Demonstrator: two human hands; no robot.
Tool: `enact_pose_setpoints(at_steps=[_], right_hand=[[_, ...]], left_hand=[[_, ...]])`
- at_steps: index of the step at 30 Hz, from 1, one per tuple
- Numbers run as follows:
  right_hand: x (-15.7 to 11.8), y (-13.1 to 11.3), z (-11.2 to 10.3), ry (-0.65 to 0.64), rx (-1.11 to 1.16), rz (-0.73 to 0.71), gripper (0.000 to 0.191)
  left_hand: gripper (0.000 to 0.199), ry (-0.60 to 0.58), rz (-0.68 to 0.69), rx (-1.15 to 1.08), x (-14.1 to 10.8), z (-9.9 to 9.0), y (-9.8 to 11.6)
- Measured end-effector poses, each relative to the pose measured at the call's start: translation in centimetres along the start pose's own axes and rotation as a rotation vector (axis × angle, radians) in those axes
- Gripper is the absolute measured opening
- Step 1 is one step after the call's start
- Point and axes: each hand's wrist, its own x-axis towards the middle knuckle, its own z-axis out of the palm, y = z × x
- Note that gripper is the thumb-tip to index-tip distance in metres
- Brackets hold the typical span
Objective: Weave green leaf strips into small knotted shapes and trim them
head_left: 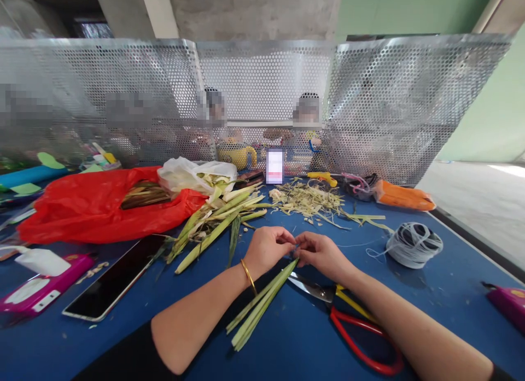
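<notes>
Because both hands meet over the middle of the table (213, 337), everything else lies around that point. Toward the left edge sits a magenta power strip (49, 291) with a white plug on it; next comes a dark phone (117, 280) lying flat, and behind these a red bag (82, 206). Right of the bag, a heap of pale green husks (223, 220) points toward the near edge.

Then comes the work itself: a small bundle of husk strips (268, 304), gathered at its upper end and fanning slightly toward the near edge. The left hand (262, 255) and right hand (326, 256) are together, fingertips pinched at that gathered end; exactly what each finger grips is too small to tell. Just right of the bundle lie red-handled scissors (328, 297), partly under the right forearm. Shredded husk (307, 200) is piled near the far edge, and from a ball of grey thread (414, 244) by the right edge a fine thread (356, 245) runs toward the right hand.

This looks like binding, I judge. For a neat result, one hand should keep the tips level and pinched while the other draws the thread snug, without crushing the husk, slack kept clear of the blades.
</notes>
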Motion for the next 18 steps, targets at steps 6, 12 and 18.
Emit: enact_pose_setpoints(at_steps=[6,12,18], right_hand=[[0.05,0.22,0.04,-0.014,0.051,0.008,0.016],[0.03,0.18,-0.04,-0.009,0.088,0.022,0.016],[0.29,0.54,-0.08,0.017,0.107,0.035,0.017]], left_hand=[[0.006,-0.003,-0.086,-0.138,0.27,0.2,-0.34],[0.005,-0.02,-0.102,-0.155,0.37,-0.04,-0.41],[0.005,-0.052,-0.138,-0.17,0.47,-0.11,-0.59]])
